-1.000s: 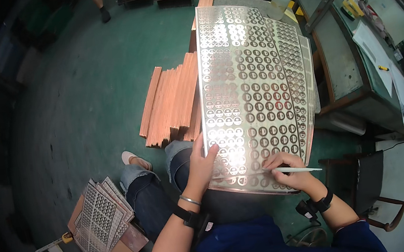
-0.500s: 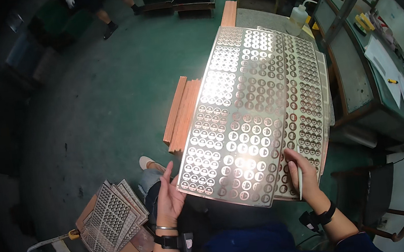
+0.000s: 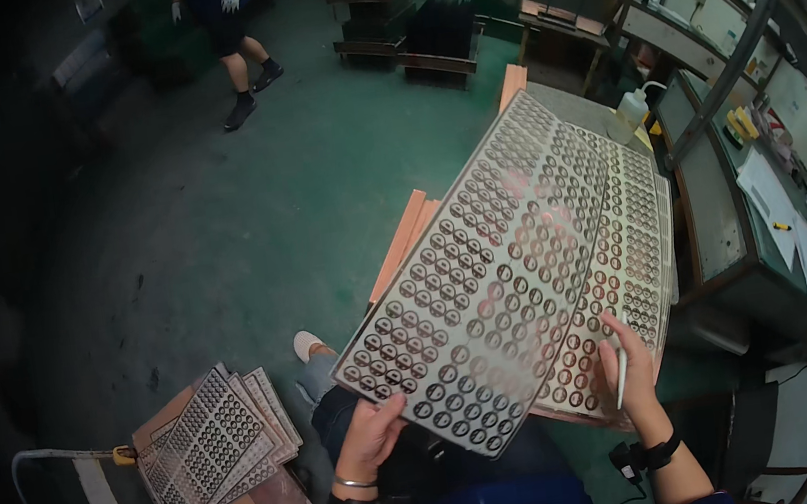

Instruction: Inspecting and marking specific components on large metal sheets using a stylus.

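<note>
One thin, silvery metal-looking sheet with dark round marks (image 3: 487, 272), slanting past the left edge of similar stacked sheets (image 3: 631, 234); pinched beside its near-left corner in fingers of left hand (image 3: 368, 440); slim white pen (image 3: 623, 379) held in right hand (image 3: 639, 372). Probably light, springy, scratch-prone: hold by opposite edges.

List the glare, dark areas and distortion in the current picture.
In the head view, hazy, faintly pinkish reflections lie across the top patterned sheet; in the head view, the green floor grows dim toward the left and the corners go black; also in the head view, fisheye distortion bows straight edges near the rim.
</note>
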The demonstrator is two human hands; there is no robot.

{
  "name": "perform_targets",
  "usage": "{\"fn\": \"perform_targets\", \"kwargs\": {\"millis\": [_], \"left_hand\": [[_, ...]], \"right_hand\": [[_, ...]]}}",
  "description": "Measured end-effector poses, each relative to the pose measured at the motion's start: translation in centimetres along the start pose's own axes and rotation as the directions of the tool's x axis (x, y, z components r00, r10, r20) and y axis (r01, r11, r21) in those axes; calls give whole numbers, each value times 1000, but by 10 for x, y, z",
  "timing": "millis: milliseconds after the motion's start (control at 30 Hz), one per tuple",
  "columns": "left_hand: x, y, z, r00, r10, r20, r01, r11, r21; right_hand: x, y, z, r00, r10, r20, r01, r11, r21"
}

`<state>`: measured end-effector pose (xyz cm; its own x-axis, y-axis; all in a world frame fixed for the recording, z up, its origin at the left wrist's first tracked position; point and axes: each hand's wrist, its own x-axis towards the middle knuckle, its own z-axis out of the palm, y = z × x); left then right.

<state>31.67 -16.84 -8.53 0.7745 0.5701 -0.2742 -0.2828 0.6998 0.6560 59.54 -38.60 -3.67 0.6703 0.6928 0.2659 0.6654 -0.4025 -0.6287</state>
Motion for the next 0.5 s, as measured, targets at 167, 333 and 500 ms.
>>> {"fn": "perform_targets", "kwargs": {"millis": [167,333,500], "left_hand": [[-42,50,-43,931,299,-209,-303,953,9],[-67,67,-90,768,498,-403,-457,867,200],[-83,79,-98,715,567,-409,-489,824,287]], "right_hand": [[51,32,-19,978,55,-200,-19,985,174],[105,90,-19,966,-38,-254,91,976,200],[133,69,-7,986,162,-33,-151,961,231]]}}
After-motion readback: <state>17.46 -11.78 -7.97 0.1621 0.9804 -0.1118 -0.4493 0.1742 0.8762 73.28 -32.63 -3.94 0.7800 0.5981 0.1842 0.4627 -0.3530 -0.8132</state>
